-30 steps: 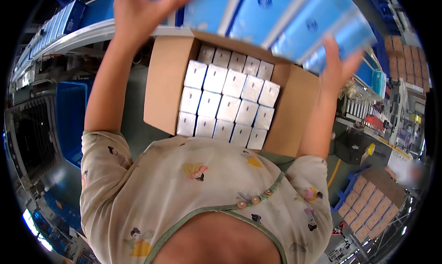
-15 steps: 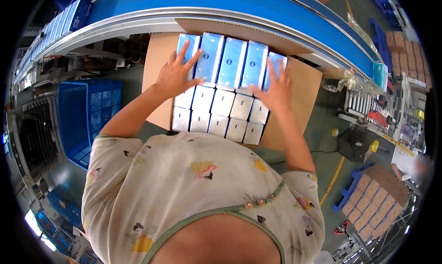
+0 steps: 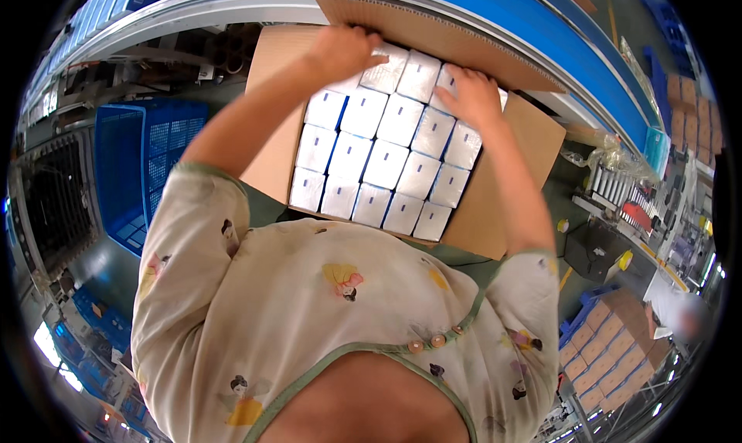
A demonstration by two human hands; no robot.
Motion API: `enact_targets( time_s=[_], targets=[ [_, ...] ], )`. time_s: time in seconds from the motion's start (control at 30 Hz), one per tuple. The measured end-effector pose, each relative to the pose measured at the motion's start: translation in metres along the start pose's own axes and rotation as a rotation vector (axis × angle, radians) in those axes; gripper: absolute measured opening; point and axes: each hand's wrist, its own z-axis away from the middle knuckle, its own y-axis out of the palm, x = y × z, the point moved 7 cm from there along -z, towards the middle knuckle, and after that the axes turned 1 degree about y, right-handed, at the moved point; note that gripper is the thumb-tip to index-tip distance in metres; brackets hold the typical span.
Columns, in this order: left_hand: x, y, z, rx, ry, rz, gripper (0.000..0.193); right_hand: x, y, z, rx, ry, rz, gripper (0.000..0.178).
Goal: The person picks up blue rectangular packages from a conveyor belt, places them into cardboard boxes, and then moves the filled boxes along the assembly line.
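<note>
An open cardboard carton lies before me, filled with rows of white-ended packs in clear film, their blue sides showing in the narrow gaps. My left hand rests on the far left packs, fingers toward the far wall and thumb stretched out across a pack. At the far right, my right hand lies on other packs of the same row, with its thumb apart from the bent fingers. Both hands look open, pressing on the packs rather than gripping one. Some fingertips are hidden at the carton's far edge.
A blue conveyor belt runs beyond the carton, with a line of blue packs at its left. To the left stands a blue plastic crate. Stacked brown cartons and a person in white are at the right.
The far packs, earlier tilted with their blue faces showing, now stand with white ends up in the carton. Both hands have moved farther away, onto the far rows.
</note>
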Motion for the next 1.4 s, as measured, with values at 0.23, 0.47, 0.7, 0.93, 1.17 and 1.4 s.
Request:
enact_targets(
  time_s=[0.23, 0.47, 0.7, 0.93, 1.17, 1.4],
  targets=[
    [-0.014, 0.073, 0.088, -0.114, -0.074, 0.012, 0.049, 0.002, 0.029, 0.139, -0.315, -0.017, -0.71, 0.029],
    [-0.02, 0.09, 0.106, -0.191, -0.166, 0.237, 0.049, 0.058, 0.127, 0.24, 0.8, -0.095, -0.812, 0.04],
    [-0.017, 0.116, 0.181, -0.22, -0.028, 0.594, 0.035, 0.039, 0.266, 0.312, 0.37, 0.099, -0.658, 0.051],
    [-0.014, 0.159, 0.326, -0.596, -0.253, 0.909, 0.046, 0.052, 0.316, 0.347, 0.139, 0.928, -1.455, 0.053],
    [-0.071, 0.218, 0.358, 0.453, -0.153, 1.896, 0.029, 0.057, 0.242, 0.412, 0.388, 0.947, -1.537, 0.048],
    [-0.021, -0.013, 0.323, -0.379, 0.392, 1.69, 0.021, 0.093, 0.041, 0.315, -0.137, -0.078, -2.122, 0.072]
  ],
)
